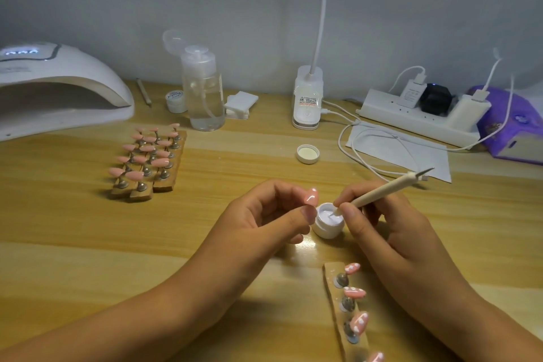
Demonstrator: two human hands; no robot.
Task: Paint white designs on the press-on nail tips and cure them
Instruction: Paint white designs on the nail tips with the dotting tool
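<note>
Closest to us, a wooden strip (332, 270) lies on the bench (88, 244) with painted nail tips (355, 292) on little stands; they are pink with white spots. Just past it the right hand (385, 232) has its fingers (352, 216) curled round a dotting pen (382, 192), and the pen's point is dipped in a small white paint jar (329, 223). The left hand (264, 214), just beside the jar, pinches one plain pink tip (311, 196). So I think this is the step of getting paint on the pen. Next the pen must lift out with only a small blob and touch the held tip softly, or the spot may smear. Farther off sit the jar lid (307, 153), rows of unpainted tips (147, 156), and the curing lamp (58, 91), whose lit numbers are too blurry to read. The writing on the little pot (175, 100) and the desk lamp sticker (307, 101) is too small to read.
</note>
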